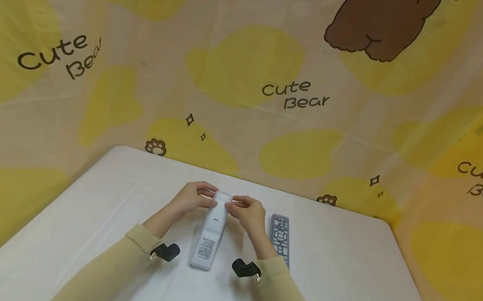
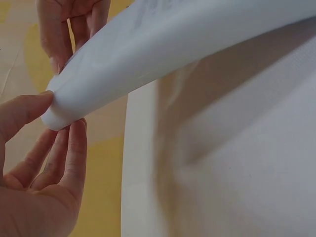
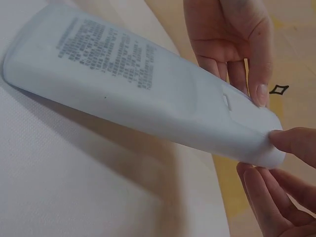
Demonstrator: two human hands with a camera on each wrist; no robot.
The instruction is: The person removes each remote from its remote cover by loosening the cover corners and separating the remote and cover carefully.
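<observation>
A white remote control (image 1: 213,227) lies back side up at the middle of the table, small dark print (image 3: 113,52) on the half nearer the person. Its far end is tilted up off the tabletop, with a shadow beneath. My left hand (image 1: 189,198) pinches that far end from the left, thumb on top and fingers below. From the right, my right hand (image 1: 251,213) pinches the same end in a like way. In the left wrist view, the thumb and fingertips of the left hand (image 2: 44,192) press the rounded tip of the remote. The button side faces down, hidden.
A grey remote control (image 1: 280,234) with buttons facing up lies right of the right hand, its near end partly covered by the sleeve. The white table (image 1: 336,273) ends at a patterned cloth backdrop (image 1: 225,132). Black wrist cameras (image 1: 166,251) sit at both cuffs.
</observation>
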